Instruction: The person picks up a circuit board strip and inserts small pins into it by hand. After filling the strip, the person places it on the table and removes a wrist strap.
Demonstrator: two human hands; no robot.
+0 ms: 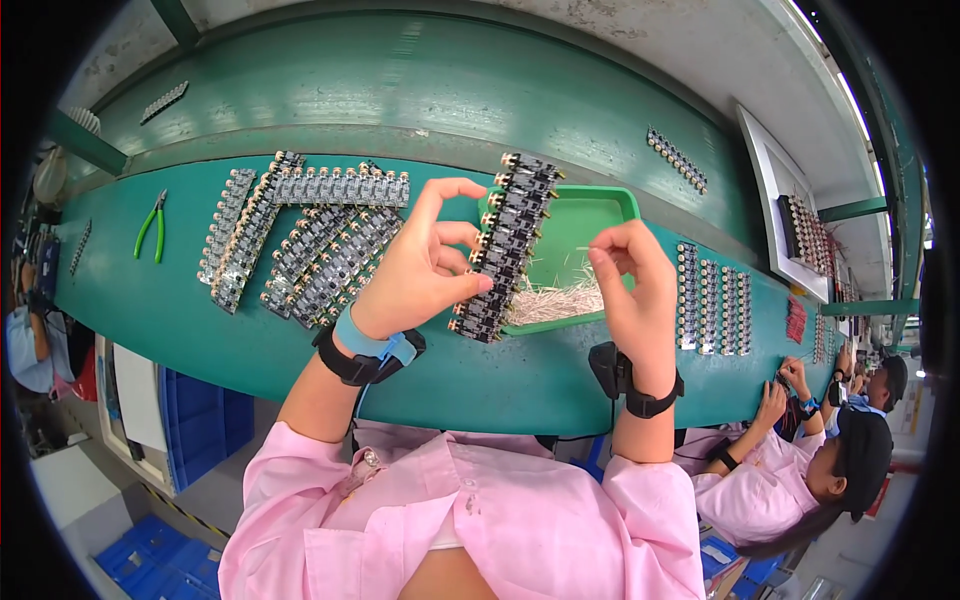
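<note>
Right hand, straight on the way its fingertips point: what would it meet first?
Likely the dark strip of components held by the left hand; depth is unclear, so the right hand might pass over or under it.

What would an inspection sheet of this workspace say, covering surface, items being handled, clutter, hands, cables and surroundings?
Surface: green worktop, items spread across it.
Items handled: dark board strip, held up, tilted; green tray behind it, holding thin pale pieces.
Clutter: piled board strips to the left, some overlapping; green-handled pliers beyond them; four separate strips right of the tray.
Grips: left hand holds the board strip; right hand is raised near the tray, fingertips close together, too small to tell whether they pinch anything.
Cables: thin dark lead, apparently hanging from the right wrist's device.
Surroundings: co-worker in pink at right; blue crates lower left.
</note>
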